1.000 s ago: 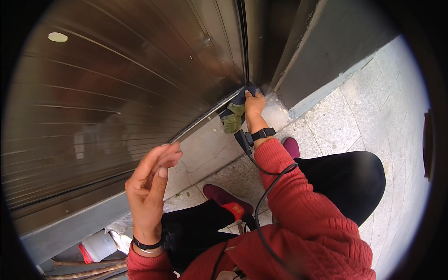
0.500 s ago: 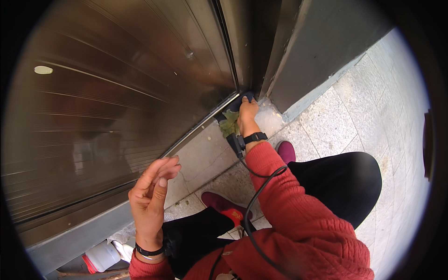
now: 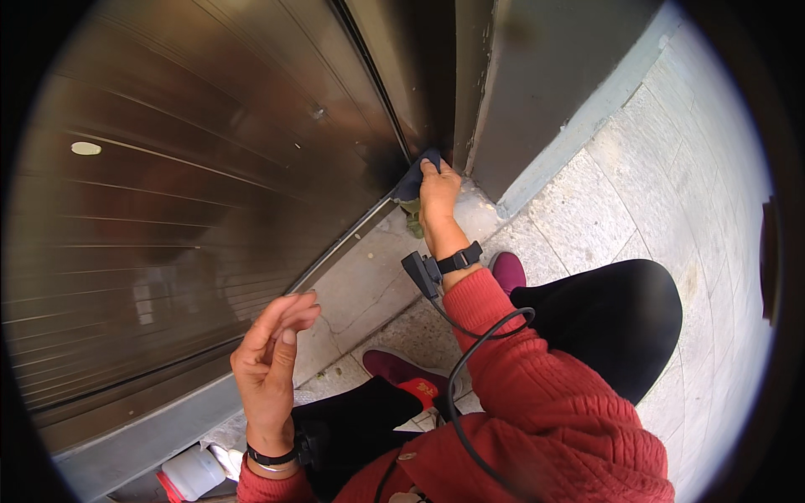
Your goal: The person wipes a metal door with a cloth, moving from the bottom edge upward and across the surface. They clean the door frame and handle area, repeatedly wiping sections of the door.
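Right hand [image 3: 439, 196]: grip clamped on 1 blue-and-green cloth [image 3: 409, 186], at the ribbed metal door's [image 3: 210, 176] bottom corner. Left hand [image 3: 270, 356]: empty, grip apart. Step in hand appears to be corner wiping; next move calls for steady pressure along the sill [image 3: 365, 264].

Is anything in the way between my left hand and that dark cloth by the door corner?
Nothing visible is. In this view, the gap from your left hand to the dark blue cloth runs over the pale ledge beside the door; your right hand holds the cloth.
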